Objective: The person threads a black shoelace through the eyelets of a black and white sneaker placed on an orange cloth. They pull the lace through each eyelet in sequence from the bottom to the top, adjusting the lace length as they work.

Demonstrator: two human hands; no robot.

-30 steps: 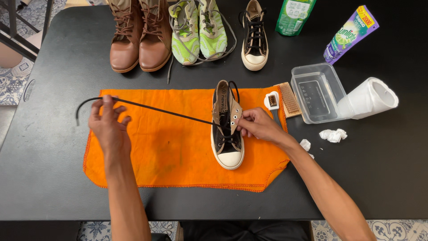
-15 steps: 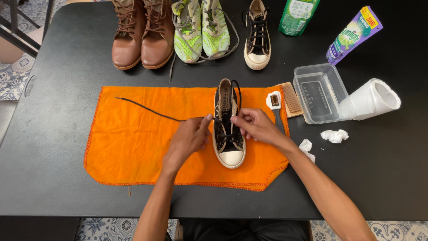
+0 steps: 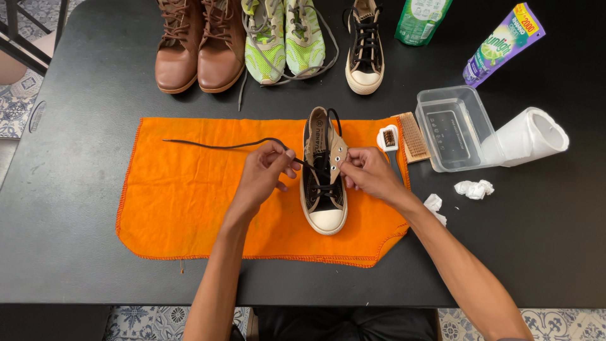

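Black table (image 3: pixel 76 208) is carrying everything. Orange cloth (image 3: pixel 202 208) is lying flat across its middle. Along the far edge a pair of brown lace-up boots (image 3: pixel 196 41), a pair of green running shoes (image 3: pixel 284 41) and a second black high-top (image 3: pixel 364 44) are standing in a row, toes pointing at the person. Far right: green pouch (image 3: pixel 421 20) and purple tube (image 3: pixel 502 43) are lying near the edge, with a clear plastic tub (image 3: pixel 451 129) and a paper towel roll (image 3: pixel 527 136) on its side just beside them.

Black high-top sneaker (image 3: pixel 324 173) is sitting on the cloth, right of centre, toe toward the person, tongue open.

Left hand (image 3: pixel 262 177) is sitting just left of the sneaker, fingers pinched together on the black shoelace (image 3: pixel 221 146); the free end is trailing left over the cloth. Right hand (image 3: pixel 372 173) is touching the sneaker's right side, fingertips clamped on the eyelet flap.

Small stuff: wooden brush (image 3: pixel 413 136) and a small white brush (image 3: pixel 387 139) are lying at the cloth's right edge; crumpled tissue bits (image 3: pixel 473 187) are sitting on the table nearby.
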